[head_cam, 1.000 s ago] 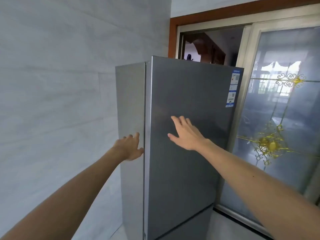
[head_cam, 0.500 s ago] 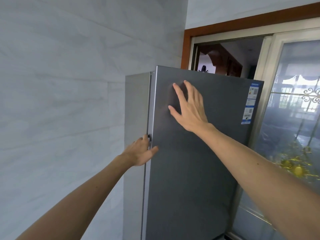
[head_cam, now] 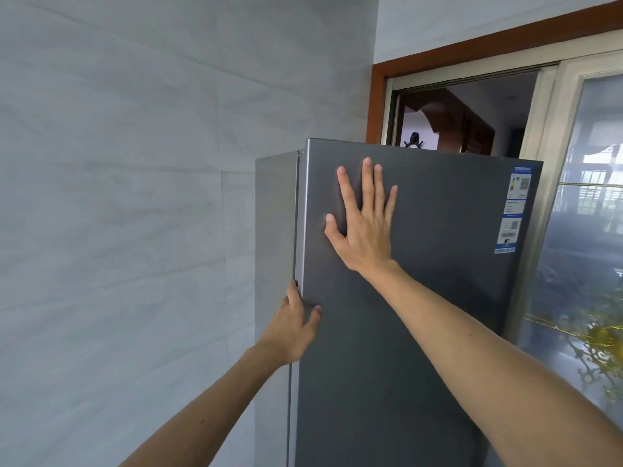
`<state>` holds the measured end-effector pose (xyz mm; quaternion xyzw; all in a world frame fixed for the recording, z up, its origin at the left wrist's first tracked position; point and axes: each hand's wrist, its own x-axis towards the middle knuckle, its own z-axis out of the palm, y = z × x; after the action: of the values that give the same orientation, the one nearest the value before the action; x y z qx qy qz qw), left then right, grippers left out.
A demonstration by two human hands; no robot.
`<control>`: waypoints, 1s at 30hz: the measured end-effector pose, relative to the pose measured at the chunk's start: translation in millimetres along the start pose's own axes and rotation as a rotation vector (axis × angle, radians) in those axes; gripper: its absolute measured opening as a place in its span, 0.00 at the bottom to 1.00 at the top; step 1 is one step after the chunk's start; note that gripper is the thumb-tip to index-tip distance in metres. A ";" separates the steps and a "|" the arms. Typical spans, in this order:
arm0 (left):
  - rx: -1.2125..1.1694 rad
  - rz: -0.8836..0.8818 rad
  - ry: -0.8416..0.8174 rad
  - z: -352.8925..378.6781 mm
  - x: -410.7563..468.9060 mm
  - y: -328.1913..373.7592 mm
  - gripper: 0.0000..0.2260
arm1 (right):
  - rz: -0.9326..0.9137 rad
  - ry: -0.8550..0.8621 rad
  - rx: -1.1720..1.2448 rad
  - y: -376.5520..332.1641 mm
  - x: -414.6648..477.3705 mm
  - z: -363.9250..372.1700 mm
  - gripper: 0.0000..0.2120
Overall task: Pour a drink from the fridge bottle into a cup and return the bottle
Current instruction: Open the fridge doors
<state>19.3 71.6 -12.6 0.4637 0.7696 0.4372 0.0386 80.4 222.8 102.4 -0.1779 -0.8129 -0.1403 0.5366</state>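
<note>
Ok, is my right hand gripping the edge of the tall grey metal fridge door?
No, the right hand lies flat, fingers spread, on the grey fridge door; the left hand grips its edge.

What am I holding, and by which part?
The left hand grips the fridge door by its left edge; the right hand lies flat on its front.

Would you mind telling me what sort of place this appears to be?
Most likely a home kitchen or the room next to it: a tall grey fridge stands against a pale tiled wall, beside a wood-framed sliding glass door with gold ornament.
</note>
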 end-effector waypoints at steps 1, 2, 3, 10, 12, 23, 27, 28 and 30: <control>0.009 -0.006 0.009 1.9 -0.9 -1.0 0.24 | 0.002 0.009 0.006 -0.5 -0.2 1.0 0.35; 0.011 -0.008 0.019 3.5 -1.8 -1.7 0.25 | 0.004 0.015 0.010 -0.9 -0.6 1.3 0.35; 0.009 -0.014 0.026 5.0 -2.0 -2.5 0.25 | 0.005 0.016 0.011 -1.1 -1.1 1.4 0.35; 0.071 -0.020 0.054 7.2 -2.9 1.4 0.25 | 0.043 -0.035 0.009 -6.6 -3.7 -7.4 0.37; 0.087 -0.028 0.058 7.9 -2.9 1.5 0.25 | 0.059 -0.053 0.023 -9.7 -5.4 -9.2 0.38; 0.075 -0.070 0.040 9.0 -4.9 6.5 0.24 | 0.077 -0.156 0.113 -12.0 -5.2 -23.5 0.39; 0.090 -0.053 0.023 11.0 -13.7 10.9 0.23 | 0.089 -0.163 0.090 -14.2 -8.9 -29.2 0.41; 0.087 -0.049 0.019 12.0 -17.6 12.0 0.24 | 0.100 -0.154 0.087 -16.0 -10.5 -31.7 0.41; 0.067 -0.034 0.026 14.3 -24.6 13.4 0.26 | 0.115 -0.143 0.101 -18.9 -12.8 -38.5 0.42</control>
<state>49.1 64.9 -20.4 0.4456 0.7921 0.4165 0.0205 108.3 188.0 104.8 -0.2065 -0.8436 -0.0551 0.4926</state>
